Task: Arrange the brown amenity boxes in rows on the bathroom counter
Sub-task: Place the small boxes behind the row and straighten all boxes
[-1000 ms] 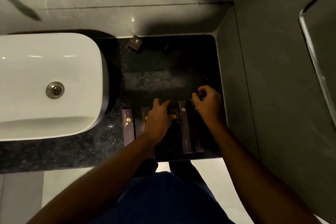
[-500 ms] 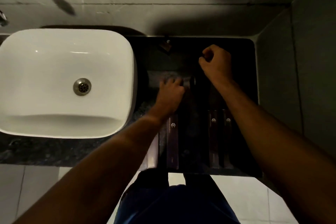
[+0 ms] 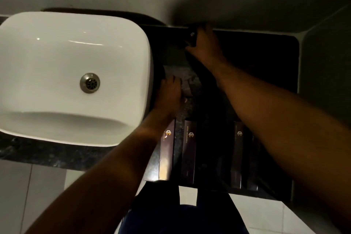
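Several long brown amenity boxes with gold logos lie side by side at the front of the dark counter [image 3: 266, 74]: one [image 3: 167, 150], a second [image 3: 189, 154] and a third [image 3: 237, 156], partly under my right forearm. My right hand [image 3: 206, 47] reaches to the back wall, its fingers closed around a small brown box [image 3: 191, 36]. My left hand [image 3: 170, 91] rests palm down on the counter beside the basin, its fingers against a small dim object [image 3: 189, 88]. Whether it grips that object is too dark to tell.
A white basin [image 3: 47, 59] with a metal drain [image 3: 89, 83] fills the left side. Tiled walls close off the counter at the back and on the right [image 3: 322, 81]. The counter's front edge runs just above the pale floor tiles [image 3: 266, 214].
My right hand has moved from the front row to the back of the counter and closed on the small box there. My left hand slid forward from the front row toward the basin.
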A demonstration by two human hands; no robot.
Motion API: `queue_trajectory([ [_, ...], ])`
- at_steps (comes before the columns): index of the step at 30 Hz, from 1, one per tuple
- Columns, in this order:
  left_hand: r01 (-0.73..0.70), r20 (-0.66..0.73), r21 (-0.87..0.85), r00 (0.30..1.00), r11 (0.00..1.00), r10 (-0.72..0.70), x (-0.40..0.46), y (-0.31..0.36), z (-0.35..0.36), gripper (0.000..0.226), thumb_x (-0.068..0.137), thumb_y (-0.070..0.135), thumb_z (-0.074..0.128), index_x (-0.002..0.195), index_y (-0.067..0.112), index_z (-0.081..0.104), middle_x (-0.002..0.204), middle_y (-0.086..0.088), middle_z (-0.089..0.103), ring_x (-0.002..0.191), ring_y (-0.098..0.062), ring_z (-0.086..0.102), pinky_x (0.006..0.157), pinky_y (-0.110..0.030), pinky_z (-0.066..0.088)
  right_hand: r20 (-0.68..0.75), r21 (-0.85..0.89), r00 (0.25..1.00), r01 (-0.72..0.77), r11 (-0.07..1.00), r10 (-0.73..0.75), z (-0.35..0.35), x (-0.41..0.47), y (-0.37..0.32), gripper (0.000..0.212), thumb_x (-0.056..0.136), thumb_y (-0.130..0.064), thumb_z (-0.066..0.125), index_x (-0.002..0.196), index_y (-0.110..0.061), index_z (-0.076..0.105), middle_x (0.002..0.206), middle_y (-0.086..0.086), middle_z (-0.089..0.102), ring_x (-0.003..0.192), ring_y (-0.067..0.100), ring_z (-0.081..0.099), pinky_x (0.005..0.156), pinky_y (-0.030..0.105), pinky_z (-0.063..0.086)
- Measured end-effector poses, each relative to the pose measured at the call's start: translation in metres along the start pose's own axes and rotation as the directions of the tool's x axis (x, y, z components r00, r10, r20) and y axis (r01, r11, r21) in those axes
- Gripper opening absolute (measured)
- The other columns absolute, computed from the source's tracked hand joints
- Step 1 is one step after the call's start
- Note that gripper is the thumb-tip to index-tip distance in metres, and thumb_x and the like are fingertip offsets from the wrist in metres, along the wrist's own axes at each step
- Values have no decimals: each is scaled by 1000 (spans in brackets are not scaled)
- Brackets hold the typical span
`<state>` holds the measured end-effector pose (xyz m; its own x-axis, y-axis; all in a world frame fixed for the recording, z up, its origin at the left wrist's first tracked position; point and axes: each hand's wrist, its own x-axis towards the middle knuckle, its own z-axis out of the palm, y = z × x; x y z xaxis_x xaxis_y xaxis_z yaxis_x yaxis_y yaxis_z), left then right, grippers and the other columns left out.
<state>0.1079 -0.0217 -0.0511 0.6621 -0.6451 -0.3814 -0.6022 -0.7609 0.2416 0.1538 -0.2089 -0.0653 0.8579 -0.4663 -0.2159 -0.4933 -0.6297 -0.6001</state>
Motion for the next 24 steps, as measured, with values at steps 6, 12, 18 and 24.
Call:
queue_trajectory([
  [6, -58, 67, -11, 996, 998, 59, 2, -9, -10, 38, 89, 16, 59, 125, 5, 57, 133, -19, 52, 115, -41, 53, 98, -46, 42, 259, -64, 964, 75, 995, -56, -14, -62, 30, 61, 63, -20, 83, 119, -6, 62, 125, 16, 50, 111, 32, 53, 94, 29, 41],
  [12, -75, 69, 70, 995, 995, 70, 2, -7, -13, 32, 90, 13, 59, 120, 5, 62, 130, -17, 55, 117, -37, 54, 100, -42, 42, 319, -53, 946, 80, 995, -59, 0, -138, 44, 65, 64, -22, 81, 124, -11, 58, 131, 11, 45, 121, 31, 43, 105, 46, 39],
  [18, -94, 54, 84, 994, 992, 90, 1, -6, -15, 35, 92, 12, 60, 126, 4, 60, 133, -18, 56, 124, -35, 50, 103, -42, 41, 280, -62, 957, 89, 994, -68, 9, -146, 45, 68, 63, -24, 80, 126, -14, 56, 130, 11, 44, 122, 32, 40, 106, 47, 37],
  [24, -56, 60, 26, 997, 998, 55, -2, -8, -12, 33, 89, 11, 64, 121, 1, 61, 133, -21, 52, 116, -41, 53, 101, -41, 44, 280, -37, 957, 84, 996, -71, 9, -146, 46, 66, 63, -23, 80, 124, -13, 56, 129, 9, 43, 120, 29, 41, 102, 45, 41],
])
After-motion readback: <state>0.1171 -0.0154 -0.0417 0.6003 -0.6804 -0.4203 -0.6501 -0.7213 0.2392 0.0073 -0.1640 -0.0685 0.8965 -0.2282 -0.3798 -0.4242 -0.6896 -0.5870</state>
